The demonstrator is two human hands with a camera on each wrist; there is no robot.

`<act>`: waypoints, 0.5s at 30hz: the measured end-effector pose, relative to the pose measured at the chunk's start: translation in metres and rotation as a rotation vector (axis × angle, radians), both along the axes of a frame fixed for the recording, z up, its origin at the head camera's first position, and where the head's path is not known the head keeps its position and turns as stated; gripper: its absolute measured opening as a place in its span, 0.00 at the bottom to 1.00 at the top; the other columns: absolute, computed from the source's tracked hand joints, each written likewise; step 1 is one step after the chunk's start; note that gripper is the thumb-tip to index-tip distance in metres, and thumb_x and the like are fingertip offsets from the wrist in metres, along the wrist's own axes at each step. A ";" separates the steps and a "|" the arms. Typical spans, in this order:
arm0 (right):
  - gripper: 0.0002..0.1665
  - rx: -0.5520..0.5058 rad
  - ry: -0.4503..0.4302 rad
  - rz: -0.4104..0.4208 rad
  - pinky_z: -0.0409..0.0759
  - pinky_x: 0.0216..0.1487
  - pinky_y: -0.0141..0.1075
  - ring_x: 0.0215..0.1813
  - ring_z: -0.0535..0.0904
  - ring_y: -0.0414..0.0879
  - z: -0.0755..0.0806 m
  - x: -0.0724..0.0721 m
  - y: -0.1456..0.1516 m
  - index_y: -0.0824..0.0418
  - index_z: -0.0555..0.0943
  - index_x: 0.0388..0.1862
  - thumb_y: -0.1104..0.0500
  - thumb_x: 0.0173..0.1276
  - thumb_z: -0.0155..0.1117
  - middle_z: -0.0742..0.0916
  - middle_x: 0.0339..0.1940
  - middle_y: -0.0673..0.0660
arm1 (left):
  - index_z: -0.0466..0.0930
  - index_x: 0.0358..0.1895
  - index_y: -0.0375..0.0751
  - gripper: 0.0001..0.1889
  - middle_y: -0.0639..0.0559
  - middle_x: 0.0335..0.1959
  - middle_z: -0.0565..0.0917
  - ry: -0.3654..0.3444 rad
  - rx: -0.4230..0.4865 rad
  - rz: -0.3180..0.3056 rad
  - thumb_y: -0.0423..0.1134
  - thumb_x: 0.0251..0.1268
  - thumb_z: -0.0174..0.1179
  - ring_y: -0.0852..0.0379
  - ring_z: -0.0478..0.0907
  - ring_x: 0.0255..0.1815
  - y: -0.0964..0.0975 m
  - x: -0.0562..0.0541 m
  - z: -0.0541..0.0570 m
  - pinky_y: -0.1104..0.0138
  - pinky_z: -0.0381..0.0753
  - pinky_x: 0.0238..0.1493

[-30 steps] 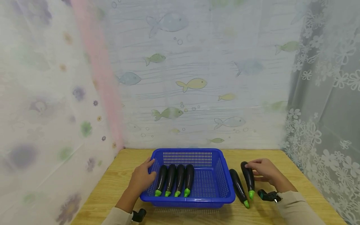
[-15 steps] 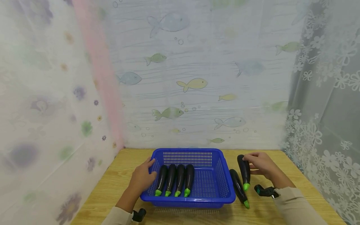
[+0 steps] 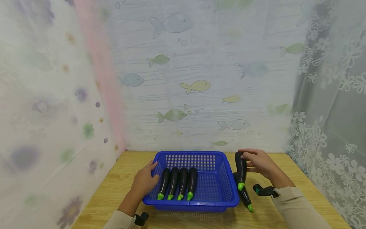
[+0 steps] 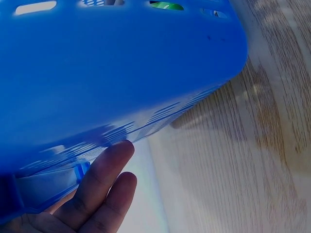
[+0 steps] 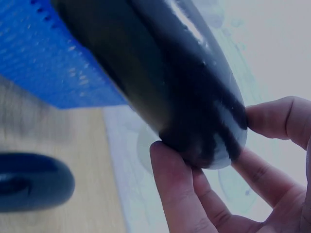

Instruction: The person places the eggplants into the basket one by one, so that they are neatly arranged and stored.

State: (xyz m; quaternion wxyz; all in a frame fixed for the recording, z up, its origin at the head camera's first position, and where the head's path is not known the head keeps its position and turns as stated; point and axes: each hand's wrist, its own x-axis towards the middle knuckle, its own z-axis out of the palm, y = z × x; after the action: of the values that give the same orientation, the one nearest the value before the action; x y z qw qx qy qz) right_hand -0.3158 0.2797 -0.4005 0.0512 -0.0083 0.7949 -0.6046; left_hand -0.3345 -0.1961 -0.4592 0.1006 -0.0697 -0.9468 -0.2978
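Observation:
My right hand (image 3: 259,163) pinches a dark eggplant (image 3: 240,168) by its rounded end, green cap pointing down, just off the right side of the blue basket (image 3: 190,203). In the right wrist view the held eggplant (image 5: 175,82) sits between thumb and fingertips, above the table. A second eggplant (image 3: 245,197) lies on the table below it, partly covered. Several eggplants stand in a row in the left half of the basket, the rightmost eggplant (image 3: 193,181) among them. My left hand (image 3: 144,180) grips the basket's left rim; in the left wrist view two fingers (image 4: 107,179) touch its outer wall.
The wooden table (image 3: 114,190) carries everything. Behind it hangs a fish-print sheet (image 3: 200,133), with a flower-print sheet (image 3: 57,143) on the left and a lace curtain (image 3: 328,143) on the right. The basket's right half shows its bare mesh floor.
The right hand has lifted the eggplant off the table and carried it up and left toward the basket's right side, over the other eggplant. The left hand and basket have stayed put.

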 end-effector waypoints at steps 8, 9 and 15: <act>0.34 -0.076 0.005 0.034 0.89 0.52 0.48 0.54 0.89 0.55 0.005 -0.007 -0.017 0.66 0.65 0.80 0.56 0.80 0.53 0.70 0.75 0.77 | 0.71 0.76 0.43 0.33 0.40 0.80 0.65 0.000 0.002 -0.004 0.38 0.64 0.60 0.30 0.68 0.75 0.000 0.000 0.000 0.53 0.88 0.43; 0.34 -0.079 0.003 0.033 0.89 0.51 0.48 0.53 0.89 0.54 0.005 -0.007 -0.019 0.65 0.65 0.80 0.56 0.79 0.52 0.71 0.75 0.76 | 0.71 0.76 0.43 0.33 0.40 0.80 0.65 0.002 -0.002 -0.005 0.38 0.64 0.60 0.30 0.68 0.75 0.000 0.000 0.000 0.48 0.88 0.48; 0.32 -0.095 0.000 0.027 0.89 0.50 0.48 0.49 0.90 0.53 0.005 -0.011 -0.032 0.61 0.68 0.79 0.57 0.79 0.52 0.77 0.71 0.73 | 0.71 0.76 0.42 0.33 0.40 0.80 0.66 0.005 -0.012 -0.005 0.38 0.64 0.60 0.31 0.68 0.75 0.000 0.001 0.001 0.38 0.78 0.62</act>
State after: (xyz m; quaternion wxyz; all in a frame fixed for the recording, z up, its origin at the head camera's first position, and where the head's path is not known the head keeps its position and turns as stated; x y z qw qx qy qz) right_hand -0.3266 0.2473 -0.3952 0.0587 -0.0213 0.7652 -0.6408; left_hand -0.3332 -0.1960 -0.4581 0.1019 -0.0733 -0.9481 -0.2921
